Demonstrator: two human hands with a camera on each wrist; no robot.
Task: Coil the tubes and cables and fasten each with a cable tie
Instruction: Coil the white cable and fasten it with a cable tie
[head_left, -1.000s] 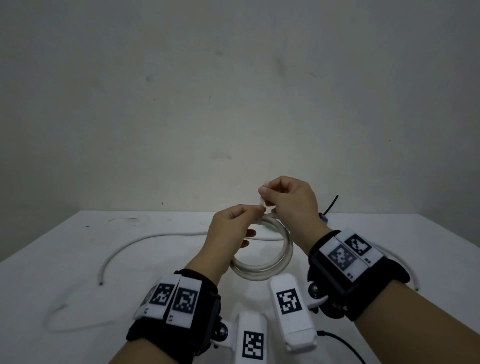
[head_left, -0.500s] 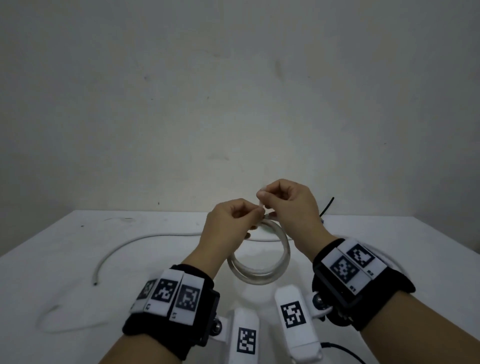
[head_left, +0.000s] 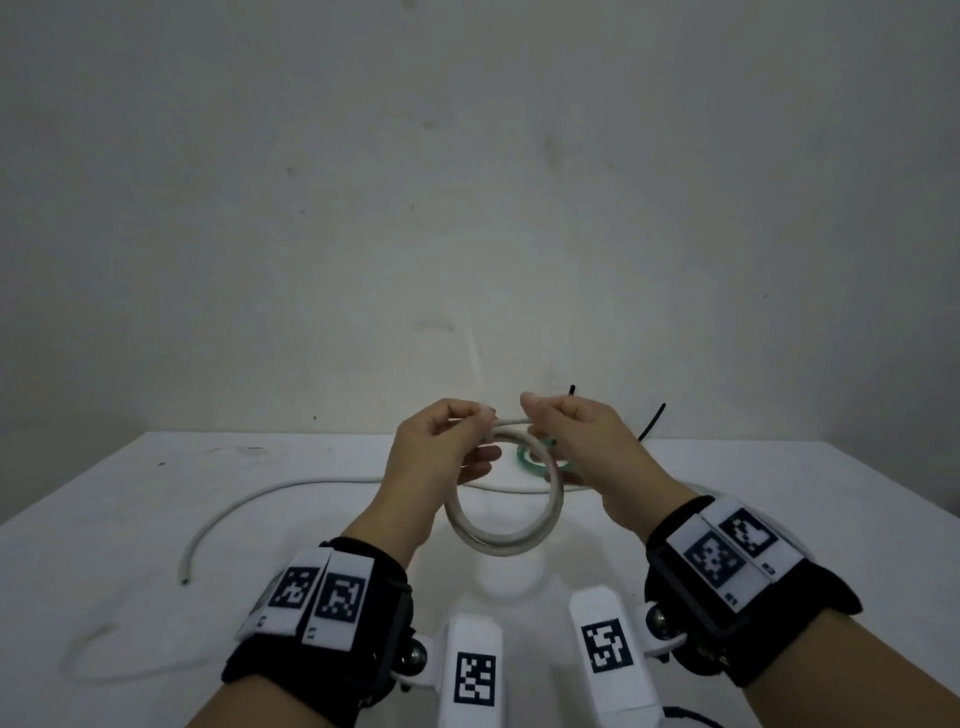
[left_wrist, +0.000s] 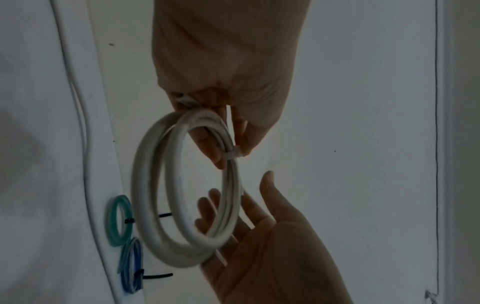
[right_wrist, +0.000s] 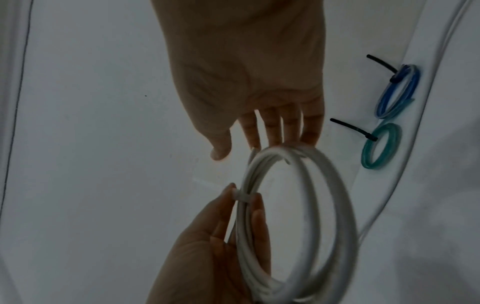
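A white tube coil hangs in the air between both hands above the white table. A white cable tie is wrapped round the coil. My right hand pinches the coil at the tie's head between thumb and forefinger. My left hand holds the coil's top beside it, thumb and forefinger closed on it and the other fingers looser. In the right wrist view the left hand's fingers touch the far side of the coil. Where the tie's tail ends is unclear.
A green tube coil and a blue tube coil, each bound with a black tie, lie on the table behind the hands. A loose white tube curves across the left half. A thin pale cable lies near the front left.
The two hands, pinched together at the coil's top before, have drawn slightly apart. The coil now hangs lower and more face-on between them.
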